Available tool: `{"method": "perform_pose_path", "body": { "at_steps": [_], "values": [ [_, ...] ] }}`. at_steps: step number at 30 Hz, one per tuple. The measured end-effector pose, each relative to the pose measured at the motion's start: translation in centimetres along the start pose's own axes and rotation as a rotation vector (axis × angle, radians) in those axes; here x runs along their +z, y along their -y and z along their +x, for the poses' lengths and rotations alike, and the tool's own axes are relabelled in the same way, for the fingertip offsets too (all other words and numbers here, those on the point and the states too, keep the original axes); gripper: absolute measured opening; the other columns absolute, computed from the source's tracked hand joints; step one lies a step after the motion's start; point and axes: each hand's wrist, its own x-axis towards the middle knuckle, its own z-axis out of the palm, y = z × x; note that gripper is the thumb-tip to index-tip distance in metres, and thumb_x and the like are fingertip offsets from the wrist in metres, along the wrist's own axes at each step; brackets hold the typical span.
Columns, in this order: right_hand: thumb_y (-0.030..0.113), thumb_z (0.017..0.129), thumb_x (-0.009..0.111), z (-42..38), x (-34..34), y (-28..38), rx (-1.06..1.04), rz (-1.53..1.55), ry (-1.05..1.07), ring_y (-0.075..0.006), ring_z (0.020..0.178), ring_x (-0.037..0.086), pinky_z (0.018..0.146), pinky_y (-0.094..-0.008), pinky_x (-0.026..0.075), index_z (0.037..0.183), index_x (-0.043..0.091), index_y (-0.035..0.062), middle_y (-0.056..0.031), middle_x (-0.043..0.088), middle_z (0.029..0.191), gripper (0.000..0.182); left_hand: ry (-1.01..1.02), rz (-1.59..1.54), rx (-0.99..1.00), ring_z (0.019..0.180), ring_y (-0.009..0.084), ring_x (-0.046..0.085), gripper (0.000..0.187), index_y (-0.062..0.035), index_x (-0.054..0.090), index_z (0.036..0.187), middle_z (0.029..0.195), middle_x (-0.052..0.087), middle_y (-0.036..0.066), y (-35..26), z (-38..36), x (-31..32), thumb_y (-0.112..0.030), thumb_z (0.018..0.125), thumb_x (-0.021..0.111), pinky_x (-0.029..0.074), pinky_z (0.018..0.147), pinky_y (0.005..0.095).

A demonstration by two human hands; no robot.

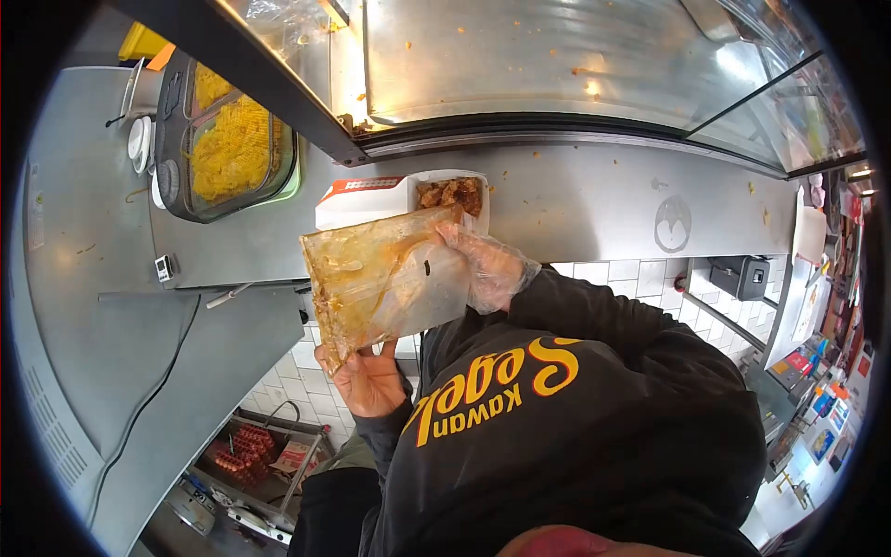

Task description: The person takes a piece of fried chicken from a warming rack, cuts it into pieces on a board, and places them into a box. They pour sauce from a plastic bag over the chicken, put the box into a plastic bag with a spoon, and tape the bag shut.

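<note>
A translucent plastic container (390,283), smeared with orange-brown sauce, is held tilted in front of me. My bare left hand (369,382) grips its lower left corner, fingers curled underneath. At the upper right end, my right hand (487,265), in a clear plastic glove, is closed on the container; some of its fingertips are hidden. Just beyond stands a white and red takeaway box (367,206) on the steel counter (538,213). Pieces of browned, sauced food (450,193) show in its open end, right behind the container's upper edge.
Yellow rice (230,148) fills a lidless dark-rimmed tub at the far left. A glass-fronted display case (557,130) edges the counter's back. A small timer (165,269) sits at the counter's front edge. Below, a drawer holds red skewered items (246,452). A black cable (148,399) trails left.
</note>
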Motion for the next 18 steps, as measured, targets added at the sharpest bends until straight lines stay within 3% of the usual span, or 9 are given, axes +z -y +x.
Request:
{"method": "perform_pose_path", "body": {
  "at_steps": [1,3,7,10,12,18],
  "values": [
    [0.032,0.087,0.056,0.0,-0.2,0.0,-0.002,0.006,0.003,-0.022,0.107,0.053,0.092,-0.0393,0.044,0.122,0.044,0.0053,-0.0103,0.054,0.117,0.046,0.003,0.007,0.0,0.118,0.0315,0.042,0.034,-0.0156,0.038,0.112,0.13,0.04,0.012,0.0,-0.2,0.0,-0.008,0.084,0.057,0.043,0.087,0.0592],
    [0.033,0.089,0.053,0.2,-0.8,-0.2,-0.102,0.003,-0.044,-0.0223,0.107,0.053,0.093,-0.0392,0.043,0.123,0.043,0.0054,-0.0105,0.053,0.118,0.045,0.123,0.069,0.025,0.124,0.0307,0.038,0.052,-0.0151,0.03,0.135,0.138,0.034,0.012,0.1,-0.6,0.0,-0.012,0.088,0.053,0.038,0.093,0.0607],
    [0.033,0.09,0.051,0.2,-0.8,-0.4,-0.087,0.065,-0.029,-0.0224,0.107,0.053,0.094,-0.0393,0.043,0.124,0.042,0.005,-0.0105,0.053,0.118,0.045,0.139,0.121,0.047,0.124,0.0312,0.037,0.055,-0.0172,0.029,0.135,0.139,0.032,0.011,0.0,-1.3,0.3,-0.011,0.087,0.054,0.038,0.093,0.0616],
    [0.034,0.09,0.053,-0.1,-0.2,-0.5,-0.084,0.077,-0.069,-0.0193,0.097,0.056,0.088,-0.0349,0.045,0.114,0.05,0.0083,-0.0072,0.057,0.107,0.035,0.117,0.125,0.048,0.124,0.0313,0.037,0.056,-0.0188,0.029,0.135,0.14,0.03,0.011,-0.3,-1.5,0.4,-0.011,0.086,0.055,0.037,0.093,0.0624],
    [0.033,0.09,0.053,0.0,-0.4,-0.6,-0.089,0.065,-0.054,-0.019,0.098,0.055,0.088,-0.0347,0.045,0.114,0.05,0.0069,-0.0076,0.057,0.107,0.036,0.044,0.137,0.037,0.122,0.0331,0.038,0.037,-0.0169,0.035,0.115,0.133,0.036,0.013,-0.6,-1.6,0.8,-0.009,0.085,0.056,0.039,0.091,0.0617],
    [0.035,0.088,0.056,-0.5,-0.1,-1.0,-0.032,-0.059,-0.068,-0.0169,0.096,0.057,0.083,-0.0325,0.047,0.111,0.052,0.0052,-0.0069,0.058,0.106,0.038,-0.012,0.117,-0.008,0.124,0.0337,0.036,0.045,-0.0187,0.036,0.121,0.135,0.035,0.011,-1.2,-1.6,-0.3,-0.008,0.083,0.058,0.038,0.092,0.062]
  ]
}}
